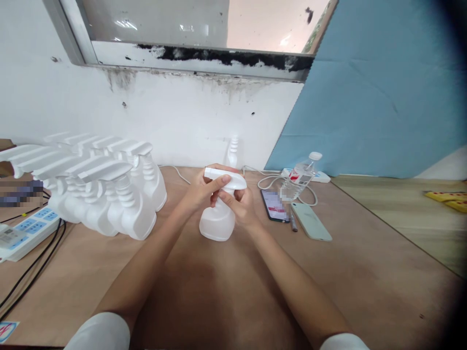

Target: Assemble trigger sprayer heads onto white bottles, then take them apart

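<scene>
One spray bottle [218,226] — left hand [203,188] on sprayer [236,182], right hand [242,206] just below

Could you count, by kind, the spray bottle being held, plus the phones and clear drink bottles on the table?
Held spray bottle: 1
Phones, namely lit-screen phone and pale green phone: 2
Clear drink bottle: 1
Total: 4

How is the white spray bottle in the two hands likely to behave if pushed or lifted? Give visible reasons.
The spray bottle may tip if pushed high, since its long spray head sits above the body. It is probably light for its size: the body looks like pale plastic with no liquid line showing.
</scene>
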